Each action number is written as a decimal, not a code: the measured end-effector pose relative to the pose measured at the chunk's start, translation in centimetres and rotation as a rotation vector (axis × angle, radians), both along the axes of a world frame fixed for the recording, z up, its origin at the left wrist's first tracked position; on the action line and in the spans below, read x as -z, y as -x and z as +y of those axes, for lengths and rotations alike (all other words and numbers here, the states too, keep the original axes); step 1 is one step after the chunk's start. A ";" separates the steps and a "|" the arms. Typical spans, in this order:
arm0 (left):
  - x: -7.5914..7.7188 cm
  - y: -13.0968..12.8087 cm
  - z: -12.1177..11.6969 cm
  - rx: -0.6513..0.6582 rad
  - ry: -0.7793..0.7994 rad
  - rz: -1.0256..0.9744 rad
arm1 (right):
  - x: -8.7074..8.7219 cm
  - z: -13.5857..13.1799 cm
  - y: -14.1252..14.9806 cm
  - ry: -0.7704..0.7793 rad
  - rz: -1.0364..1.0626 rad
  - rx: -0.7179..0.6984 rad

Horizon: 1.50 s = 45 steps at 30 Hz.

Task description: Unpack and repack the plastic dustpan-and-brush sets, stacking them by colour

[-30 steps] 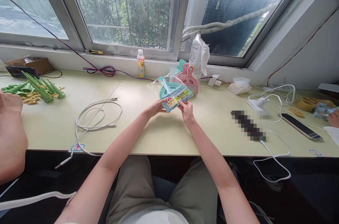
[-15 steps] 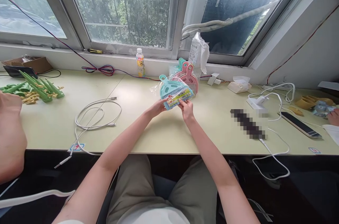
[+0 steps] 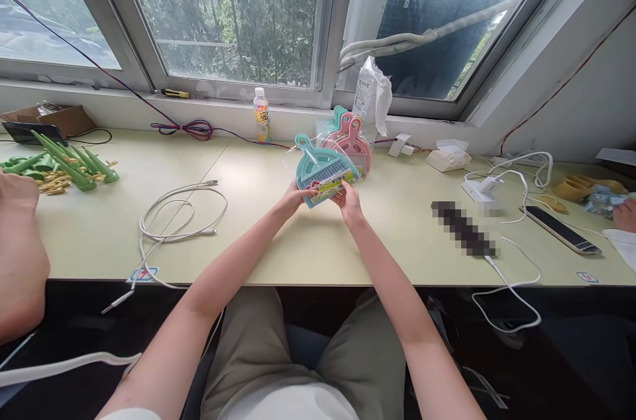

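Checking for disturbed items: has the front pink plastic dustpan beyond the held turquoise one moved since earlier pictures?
No: the front pink dustpan keeps its place relative to the grey metal window frame.

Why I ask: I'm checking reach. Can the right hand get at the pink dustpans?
Probably not while occupied: the right hand holds the teal dustpan in front of the pink dustpans.

Object (image 3: 462, 228), right of frame: pixelated, unidentifiable. 1 co-worker's arm (image 3: 22, 261), left edge: cut off. Dustpan label (image 3: 328, 187), centre: small print illegible.
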<state>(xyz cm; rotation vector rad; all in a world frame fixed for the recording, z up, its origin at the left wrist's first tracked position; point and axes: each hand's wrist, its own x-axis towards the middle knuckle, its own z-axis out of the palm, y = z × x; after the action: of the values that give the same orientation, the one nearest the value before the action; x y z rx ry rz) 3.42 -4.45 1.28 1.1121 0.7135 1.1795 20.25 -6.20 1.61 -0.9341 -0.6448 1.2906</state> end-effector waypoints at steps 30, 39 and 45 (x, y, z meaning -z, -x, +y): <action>-1.0 1.2 -0.1 0.090 -0.024 0.078 | -0.2 -0.3 -0.3 -0.162 -0.060 -0.053; 0.2 -1.4 -2.0 0.426 0.054 0.058 | -0.4 -0.1 -1.1 -0.139 0.043 0.106; -1.0 -0.2 -1.3 0.171 0.028 -0.014 | 0.0 -0.2 -0.6 -0.161 0.021 0.070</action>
<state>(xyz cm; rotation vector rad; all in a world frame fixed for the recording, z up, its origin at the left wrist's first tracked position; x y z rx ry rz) 3.65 -5.76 2.30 1.1173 0.6102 1.0281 20.86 -6.40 1.58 -0.8029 -0.6834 1.1670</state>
